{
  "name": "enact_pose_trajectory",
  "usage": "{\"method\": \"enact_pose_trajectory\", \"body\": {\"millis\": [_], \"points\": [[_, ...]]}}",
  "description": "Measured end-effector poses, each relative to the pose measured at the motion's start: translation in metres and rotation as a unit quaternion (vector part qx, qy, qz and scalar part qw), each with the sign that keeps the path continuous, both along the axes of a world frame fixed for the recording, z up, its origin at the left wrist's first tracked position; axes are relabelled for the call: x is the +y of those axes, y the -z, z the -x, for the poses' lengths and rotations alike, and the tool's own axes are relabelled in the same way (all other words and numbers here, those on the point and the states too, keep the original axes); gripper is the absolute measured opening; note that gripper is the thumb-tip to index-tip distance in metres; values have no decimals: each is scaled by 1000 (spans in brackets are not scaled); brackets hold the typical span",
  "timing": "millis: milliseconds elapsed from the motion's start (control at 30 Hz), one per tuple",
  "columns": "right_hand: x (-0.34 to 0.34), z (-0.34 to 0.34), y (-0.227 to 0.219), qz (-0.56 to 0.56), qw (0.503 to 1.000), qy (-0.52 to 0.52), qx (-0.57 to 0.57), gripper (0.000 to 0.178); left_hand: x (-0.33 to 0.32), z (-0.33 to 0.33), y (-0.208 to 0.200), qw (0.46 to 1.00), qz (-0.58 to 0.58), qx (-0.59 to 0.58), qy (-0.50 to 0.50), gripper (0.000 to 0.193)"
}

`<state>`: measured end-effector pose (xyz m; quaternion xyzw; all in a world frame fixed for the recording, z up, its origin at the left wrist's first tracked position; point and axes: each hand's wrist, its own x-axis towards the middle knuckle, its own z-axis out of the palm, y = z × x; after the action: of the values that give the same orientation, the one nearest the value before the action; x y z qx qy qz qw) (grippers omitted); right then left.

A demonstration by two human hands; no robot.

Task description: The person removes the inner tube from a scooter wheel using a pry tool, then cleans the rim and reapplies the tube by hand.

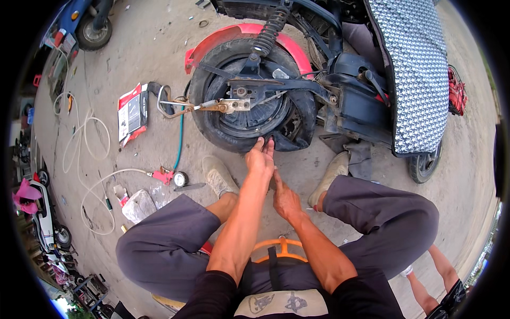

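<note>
In front of me a black tire (218, 139) sits on the rear wheel of a scooter, and its lower right side bulges away from the wheel hub (249, 121). My left hand (258, 158) reaches up to the tire's near edge, its fingertips gripping the rubber there. Just below and right of it is my right hand (287, 201), with the index finger stretched toward the left wrist and the other fingers bent. Nothing shows in the right hand. A red fender (234, 33) and a coil spring shock absorber (271, 32) stand over the wheel.
Left of the wheel lie a red and white package (133, 114) and an air hose (87, 127). A pressure gauge (180, 178) and a crumpled plastic bag (139, 206) rest near my left shoe (219, 175). A silvery quilted cover (417, 74) hangs at right. Another person's legs (425, 287) show lower right.
</note>
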<state>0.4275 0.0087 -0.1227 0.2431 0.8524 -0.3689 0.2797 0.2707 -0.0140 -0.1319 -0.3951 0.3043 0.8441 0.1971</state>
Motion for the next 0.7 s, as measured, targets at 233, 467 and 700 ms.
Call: {"method": "enact_pose_trajectory", "body": {"millis": [233, 467, 700], "points": [[7, 34, -73, 234, 937, 240, 98, 66, -21, 11, -15, 965, 169, -46, 195, 21], [40, 72, -126, 579, 660, 479, -1, 10, -26, 24, -10, 951, 122, -27, 282, 33], [-9, -37, -213, 537, 750, 387, 18, 25, -45, 33, -18, 922, 227, -3, 314, 29]]}}
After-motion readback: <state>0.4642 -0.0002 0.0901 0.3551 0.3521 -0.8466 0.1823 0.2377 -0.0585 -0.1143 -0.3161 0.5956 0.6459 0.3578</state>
